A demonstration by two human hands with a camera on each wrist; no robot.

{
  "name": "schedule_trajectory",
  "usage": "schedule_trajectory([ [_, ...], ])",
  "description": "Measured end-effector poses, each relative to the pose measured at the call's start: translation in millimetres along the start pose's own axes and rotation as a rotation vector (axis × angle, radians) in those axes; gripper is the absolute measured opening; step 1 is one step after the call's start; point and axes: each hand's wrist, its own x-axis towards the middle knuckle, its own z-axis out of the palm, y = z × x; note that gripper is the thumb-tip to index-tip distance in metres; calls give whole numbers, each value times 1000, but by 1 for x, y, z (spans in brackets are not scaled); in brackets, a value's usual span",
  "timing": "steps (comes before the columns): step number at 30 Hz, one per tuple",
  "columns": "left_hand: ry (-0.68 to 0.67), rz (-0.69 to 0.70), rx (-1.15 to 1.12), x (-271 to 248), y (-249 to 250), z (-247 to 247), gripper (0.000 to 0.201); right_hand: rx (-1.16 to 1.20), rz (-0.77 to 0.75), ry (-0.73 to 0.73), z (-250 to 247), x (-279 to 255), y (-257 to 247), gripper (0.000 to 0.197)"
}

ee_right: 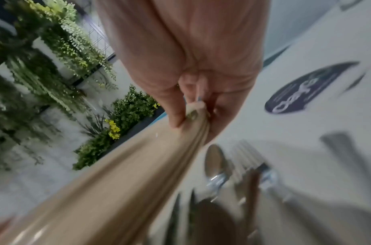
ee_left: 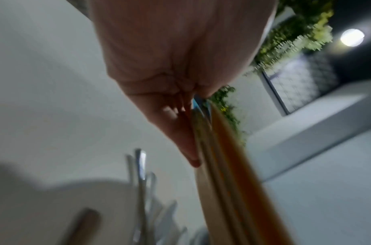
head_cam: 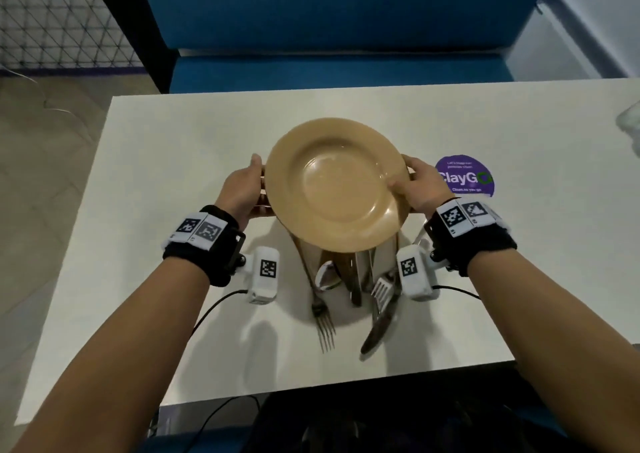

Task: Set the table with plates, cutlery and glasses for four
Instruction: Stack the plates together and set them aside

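Observation:
A stack of tan plates (head_cam: 336, 186) hangs tilted above the white table (head_cam: 173, 175), held by both hands. My left hand (head_cam: 242, 189) grips the stack's left rim, and my right hand (head_cam: 420, 186) grips the right rim with the thumb on top. The left wrist view shows my left hand (ee_left: 180, 119) with its fingers along several stacked rims (ee_left: 232, 182). In the right wrist view my right hand (ee_right: 191, 109) pinches the plate edge (ee_right: 117, 174). Under the plates a heap of cutlery lies on the table: a fork (head_cam: 323, 324), a knife (head_cam: 379, 324), a second fork (head_cam: 381, 290) and a spoon (head_cam: 325, 276). No glasses are in view.
A purple round sticker (head_cam: 465, 177) lies on the table just right of my right hand. A blue bench seat (head_cam: 329, 71) stands behind the table's far edge. Something clear and blurred sits at the table's far right (head_cam: 630, 120). The table's near edge runs below the cutlery.

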Motion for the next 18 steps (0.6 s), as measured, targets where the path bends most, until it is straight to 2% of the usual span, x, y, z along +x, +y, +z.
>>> schedule_trajectory([
  [2, -23, 25, 67, 3, 13, 35, 45, -36, 9, 65, -24, 10, 14, 55],
  [5, -78, 132, 257, 7, 22, 94, 34, -92, 54, 146, -67, 25, 35, 42],
  [7, -124, 136, 322, 9, 23, 138, 47, -143, 89, 178, -101, 36, 55, 44],
  [11, -132, 152, 380, 5, 22, 230, 50, -183, 135, 174, -173, 57, 99, 64],
  [14, -135, 94, 332, -1, 18, 286, 47, -226, 141, 173, -221, 70, 131, 56],
  [18, -144, 97, 363, -10, 10, 354, 46, -302, 127, 137, -278, 82, 172, 53],
])
